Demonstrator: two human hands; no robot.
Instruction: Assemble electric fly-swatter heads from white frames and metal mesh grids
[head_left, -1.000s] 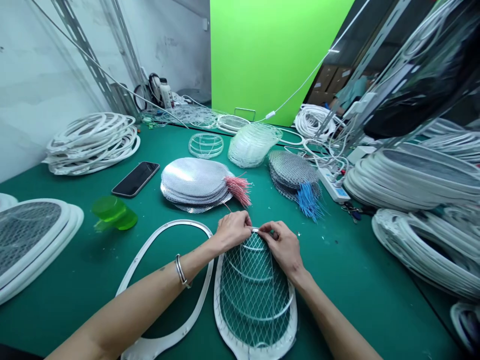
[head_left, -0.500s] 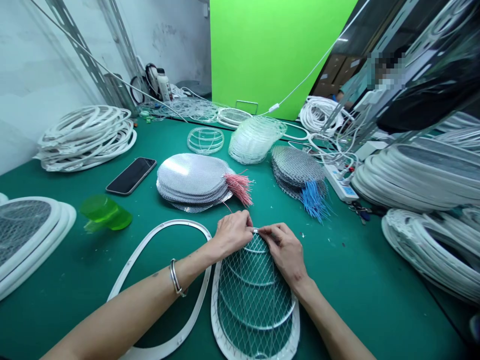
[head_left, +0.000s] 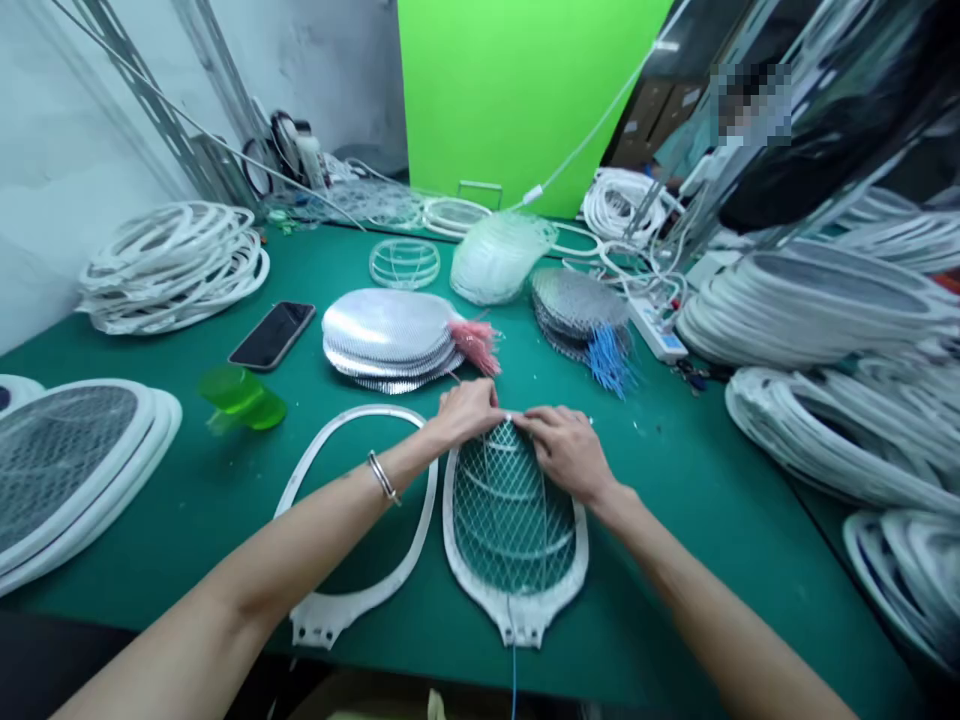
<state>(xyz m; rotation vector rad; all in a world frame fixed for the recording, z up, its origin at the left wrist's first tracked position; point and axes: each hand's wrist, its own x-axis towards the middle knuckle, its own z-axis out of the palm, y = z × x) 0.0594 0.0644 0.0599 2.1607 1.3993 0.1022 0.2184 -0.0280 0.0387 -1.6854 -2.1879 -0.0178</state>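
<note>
A white racket frame [head_left: 448,520] with a diamond wire mesh [head_left: 510,500] lies on the green table, its narrow drilled end toward me. My left hand [head_left: 471,410] pinches the far tip of that frame. On the same tip, from the right side, my right hand [head_left: 566,445] has its fingers closed, thumb near the mesh. The fingertips of both hands nearly meet there, and they cover part of the rim. A thin blue wire [head_left: 514,675] hangs from the frame's near end. Under my left forearm lies a second, bare white racket frame [head_left: 420,540].
Stacked metal mesh sheets [head_left: 390,325] with red wires [head_left: 478,345] lie beyond my hands; darker mesh sheets [head_left: 574,305] with blue wires [head_left: 607,360] sit right of them. A phone [head_left: 272,335], green tape roll [head_left: 244,397] and power strip [head_left: 656,328] are around. White frames [head_left: 810,305] pile at right.
The view has shifted, so the near ends of both frames and the table's front edge now show. Both hands stay at the far tip of the meshed frame.
</note>
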